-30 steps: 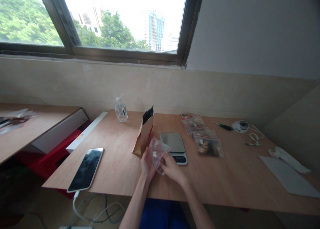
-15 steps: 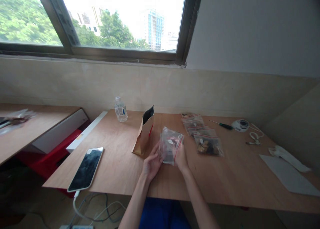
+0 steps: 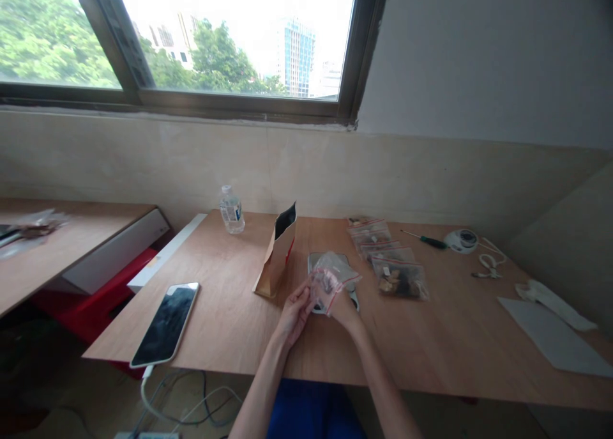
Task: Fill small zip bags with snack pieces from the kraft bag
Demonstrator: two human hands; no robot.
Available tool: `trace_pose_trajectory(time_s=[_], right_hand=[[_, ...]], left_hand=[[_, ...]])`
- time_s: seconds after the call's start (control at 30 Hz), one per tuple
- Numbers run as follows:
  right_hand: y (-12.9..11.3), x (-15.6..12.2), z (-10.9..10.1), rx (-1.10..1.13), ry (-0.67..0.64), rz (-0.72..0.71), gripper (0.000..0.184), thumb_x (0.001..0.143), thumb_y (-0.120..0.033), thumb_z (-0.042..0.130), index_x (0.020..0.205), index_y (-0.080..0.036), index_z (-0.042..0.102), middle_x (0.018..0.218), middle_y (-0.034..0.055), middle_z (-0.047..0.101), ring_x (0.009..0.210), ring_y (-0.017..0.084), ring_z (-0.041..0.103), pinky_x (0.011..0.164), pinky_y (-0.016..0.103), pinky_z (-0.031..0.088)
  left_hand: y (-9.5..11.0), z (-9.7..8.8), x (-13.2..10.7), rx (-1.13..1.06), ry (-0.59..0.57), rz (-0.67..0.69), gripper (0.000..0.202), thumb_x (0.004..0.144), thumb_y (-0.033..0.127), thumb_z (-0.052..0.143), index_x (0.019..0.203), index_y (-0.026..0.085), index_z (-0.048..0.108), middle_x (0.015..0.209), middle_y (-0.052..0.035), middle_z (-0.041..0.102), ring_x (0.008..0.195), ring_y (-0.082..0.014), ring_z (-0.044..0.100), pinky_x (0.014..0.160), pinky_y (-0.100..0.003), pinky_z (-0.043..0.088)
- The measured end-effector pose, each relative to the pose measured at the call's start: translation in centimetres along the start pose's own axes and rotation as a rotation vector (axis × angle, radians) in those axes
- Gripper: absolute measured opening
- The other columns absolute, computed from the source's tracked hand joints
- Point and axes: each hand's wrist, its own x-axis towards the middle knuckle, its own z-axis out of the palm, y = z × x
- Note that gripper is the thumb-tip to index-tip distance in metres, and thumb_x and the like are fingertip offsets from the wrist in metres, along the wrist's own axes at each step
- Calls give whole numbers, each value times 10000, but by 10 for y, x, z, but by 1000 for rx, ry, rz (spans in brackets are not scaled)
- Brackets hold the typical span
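Observation:
A clear zip-lock bag [image 3: 335, 270] with a red seal line is held up in front of me, with nothing I can make out inside it. My left hand [image 3: 297, 310] pinches the bag's left edge near its mouth. At the mouth, my right hand [image 3: 345, 308] reaches in, its fingers blurred by the plastic. Below the bag lies a flat grey and white device [image 3: 354, 296], like a small digital scale, mostly covered by the bag and hands. An open brown paper pouch [image 3: 276, 260] stands to the left of my hands.
Several filled zip-lock bags [image 3: 398, 279] overlap to the right. Farther right are a green-handled screwdriver [image 3: 431, 241], a white dome-shaped device [image 3: 460, 240] with a cable, and a white sheet [image 3: 550, 337]. Leftward are a water bottle [image 3: 232, 210] and a plugged-in phone [image 3: 165, 324].
The bag has tilted and turned, its red-sealed mouth now facing me. My right hand has moved from its right side to its mouth, and more of the flat device shows beneath.

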Motion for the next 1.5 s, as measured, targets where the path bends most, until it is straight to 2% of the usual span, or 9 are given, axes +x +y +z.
trace_pose_trajectory(time_s=[0.17,0.3,0.57,0.7,0.83,0.97,1.17,1.37,1.5], right_hand=[[-5,-1,-3,-7,-62,25,199,786,-315,557,924,-183,611,823,47,658,750,173,610,731,302,488],[-17,-6,-10,-149,-50,22,145,774,-292,567,860,-188,619,736,26,626,657,166,567,627,275,453],[-89,-19,-50,-256,-104,-30,105,788,-291,552,804,-210,617,636,-31,501,559,117,433,520,220,340],[-130,17,-55,-147,5,-112,148,789,-327,560,839,-195,605,609,-40,452,555,107,399,500,207,311],[-152,74,-37,-132,14,-230,176,790,-342,548,834,-180,602,569,-63,388,526,90,365,492,195,288],[-154,111,-14,-290,4,-257,128,760,-284,571,800,-170,611,570,-68,420,522,83,384,525,199,300],[-140,121,0,-478,-250,-236,132,797,-241,536,768,-162,637,691,8,612,616,115,518,570,216,341],[-134,125,1,-557,-239,-249,138,797,-169,524,697,-170,619,745,46,653,689,147,567,636,237,373],[-133,128,4,-463,-154,-271,168,857,-253,465,759,-180,579,802,45,620,780,165,543,737,269,391]], left_hand=[[-1,-1,-1,-3,41,6,263,772,174,662,1031,125,672,993,-68,708,863,-125,663,795,-194,519],[1,-2,-1,1,63,26,295,788,170,639,1076,106,651,1057,-108,690,971,-174,646,865,-235,500],[0,-11,5,-67,176,95,296,802,180,608,1096,161,643,1207,-97,623,1177,-225,531,1018,-318,413],[-1,-12,5,-50,154,75,312,804,181,605,1112,142,634,1188,-111,632,1173,-246,532,1011,-361,428],[-1,-12,4,-67,188,73,295,821,158,573,1110,142,632,1192,-108,630,1165,-237,540,1000,-361,443],[0,-12,4,-86,220,66,274,832,136,546,1089,146,641,1190,-99,633,1153,-224,551,993,-336,448],[-1,-11,4,-113,227,55,284,825,130,560,1098,140,635,1167,-112,644,1132,-236,567,983,-359,457],[-3,-15,5,-110,208,56,299,819,148,573,1113,132,628,1153,-118,651,1155,-240,548,1004,-356,437],[-3,-15,5,-84,195,50,300,827,168,568,1121,159,627,1173,-95,643,1170,-230,537,996,-330,440]])
